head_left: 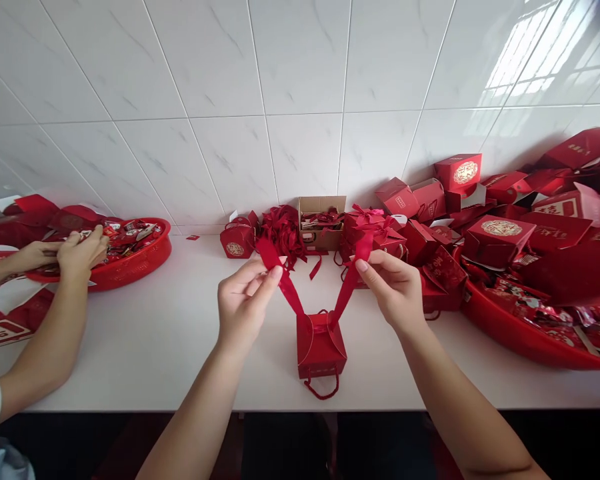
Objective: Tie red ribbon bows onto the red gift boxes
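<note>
Red box (322, 353) at lower centre of frame, on the white tabletop (170, 347), near its front edge. Red ribbon (349, 288) rises from the box top in a V. Left hand (244, 297): grip closed, thumb and fingers pinching one ribbon end. Right hand (397, 293): same closed pinch on the other end.

Progress, as judged: flaps folded in over the top, ribbon in place there; its ends remain apart, no knot or bow visible on this box. Bow-topped boxes (373, 241) sit behind, right of centre. Many boxes in the right-hand pile (500, 233) show no bow.

Room: white surface shows either side of the box, wider toward the left basin (163, 257). Right basin (523, 340) and pile bound the right forearm's side. Ribbon bundle (283, 233) and carton (323, 205) stand along the wall. Cord handle (324, 396) extends toward the front edge. Co-worker's hands (83, 252) at the left basin, well apart.
</note>
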Action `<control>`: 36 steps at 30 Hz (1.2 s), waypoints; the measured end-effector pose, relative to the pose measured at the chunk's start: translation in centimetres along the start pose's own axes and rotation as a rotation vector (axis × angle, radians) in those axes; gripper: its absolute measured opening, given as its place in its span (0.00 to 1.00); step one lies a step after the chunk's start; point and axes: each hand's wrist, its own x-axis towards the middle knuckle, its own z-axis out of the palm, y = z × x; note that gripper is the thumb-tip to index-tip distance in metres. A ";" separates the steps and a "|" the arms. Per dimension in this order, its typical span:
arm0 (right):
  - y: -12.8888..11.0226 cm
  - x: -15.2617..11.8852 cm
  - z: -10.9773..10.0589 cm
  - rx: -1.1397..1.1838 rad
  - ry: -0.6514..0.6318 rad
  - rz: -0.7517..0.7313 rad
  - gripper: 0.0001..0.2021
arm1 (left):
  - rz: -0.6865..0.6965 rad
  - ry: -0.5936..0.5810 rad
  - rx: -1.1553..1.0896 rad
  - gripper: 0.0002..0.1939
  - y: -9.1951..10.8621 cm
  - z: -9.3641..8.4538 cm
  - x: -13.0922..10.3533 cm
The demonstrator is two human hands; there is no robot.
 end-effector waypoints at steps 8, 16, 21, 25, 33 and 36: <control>-0.8 0.8 1.6 0.006 -0.084 0.006 0.10 | -0.077 -0.024 -0.061 0.09 0.0 1.2 0.9; -0.3 0.7 1.4 0.069 -0.082 -0.035 0.04 | -0.045 -0.056 0.001 0.12 0.5 1.8 0.8; -0.1 0.6 1.4 0.095 -0.060 -0.017 0.04 | -0.044 -0.068 0.023 0.11 0.7 2.1 0.6; 0.0 0.7 1.6 0.161 -0.035 0.027 0.05 | -0.068 -0.120 -0.013 0.11 1.0 2.4 0.5; -0.5 0.7 1.7 0.228 -0.086 0.043 0.03 | -0.023 -0.183 0.026 0.10 1.4 2.4 0.3; -0.3 0.6 1.5 0.244 -0.065 0.053 0.03 | -0.039 -0.172 0.042 0.09 0.9 2.2 0.1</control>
